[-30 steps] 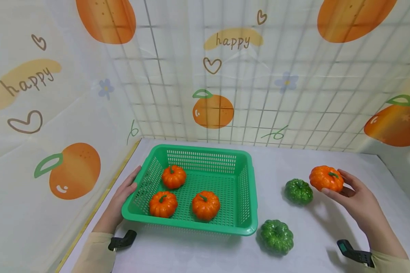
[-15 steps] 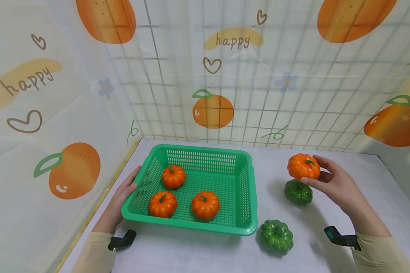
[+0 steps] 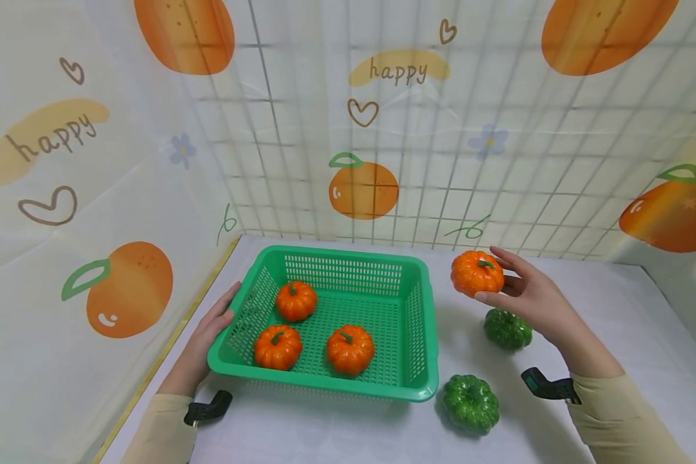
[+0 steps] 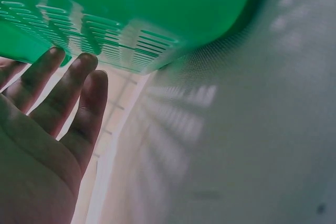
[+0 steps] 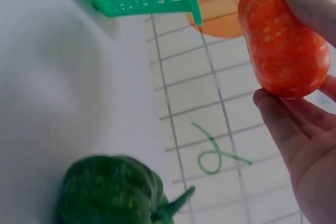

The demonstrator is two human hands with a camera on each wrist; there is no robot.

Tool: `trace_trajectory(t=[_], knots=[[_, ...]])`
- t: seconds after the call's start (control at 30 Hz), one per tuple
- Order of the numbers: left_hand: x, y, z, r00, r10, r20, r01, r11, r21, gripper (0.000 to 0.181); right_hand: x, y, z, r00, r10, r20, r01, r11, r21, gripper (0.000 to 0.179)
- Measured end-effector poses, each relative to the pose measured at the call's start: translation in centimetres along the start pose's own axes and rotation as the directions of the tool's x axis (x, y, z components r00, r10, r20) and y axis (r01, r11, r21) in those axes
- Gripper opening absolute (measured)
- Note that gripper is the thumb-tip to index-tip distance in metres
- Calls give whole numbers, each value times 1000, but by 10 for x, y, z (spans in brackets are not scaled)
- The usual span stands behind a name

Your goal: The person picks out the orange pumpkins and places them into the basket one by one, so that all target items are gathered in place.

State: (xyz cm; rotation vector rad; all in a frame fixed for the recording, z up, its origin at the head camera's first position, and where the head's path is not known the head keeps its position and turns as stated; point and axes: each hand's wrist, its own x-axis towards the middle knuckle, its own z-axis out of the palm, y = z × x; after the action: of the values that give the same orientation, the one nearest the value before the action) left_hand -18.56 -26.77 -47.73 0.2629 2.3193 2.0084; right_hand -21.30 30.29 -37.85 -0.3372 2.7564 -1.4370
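Note:
My right hand [image 3: 533, 298] grips an orange pumpkin [image 3: 477, 274] with a green stem, held above the table right of the green basket [image 3: 325, 385]. In the right wrist view, the pumpkin [image 5: 281, 40] sits between the thumb and fingers [image 5: 278, 116]. My left hand [image 3: 205, 335] rests against the basket's left side. Its fingers [image 4: 89, 98] are fairly straight, with the tips at the slotted outer wall in the left wrist view. Inside the basket lie three orange pumpkins: one at the back left [image 3: 296, 301], one at the front left [image 3: 278, 347] and one near the front middle [image 3: 350, 350].
Two green pumpkins stand on the white table [image 3: 615, 309] right of the basket: a nearer one [image 3: 471, 404] close to its front corner, and a farther one [image 3: 507, 328] below the right hand. A printed curtain [image 3: 383, 142] hangs behind the table and along the left.
My right hand has carried the orange pumpkin left and upward, past the farther green pumpkin toward the basket. My left hand and the basket stay in place.

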Motion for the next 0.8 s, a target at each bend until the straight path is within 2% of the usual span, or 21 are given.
trace_trajectory(t=[0.4,0.63,0.8], knots=[[-1,0,1,1000,-7,-6,7,1000,-2,53,15,-12,24,998,-32,50,31,999,26,93],[0,3,1,1000,13,0,-13,1000,4,54,27,-21,38,991,-98,94,91,993,75,89],[-1,3,1,1000,-5,-2,5,1000,13,53,34,-28,49,981,-138,135,129,989,75,86]])
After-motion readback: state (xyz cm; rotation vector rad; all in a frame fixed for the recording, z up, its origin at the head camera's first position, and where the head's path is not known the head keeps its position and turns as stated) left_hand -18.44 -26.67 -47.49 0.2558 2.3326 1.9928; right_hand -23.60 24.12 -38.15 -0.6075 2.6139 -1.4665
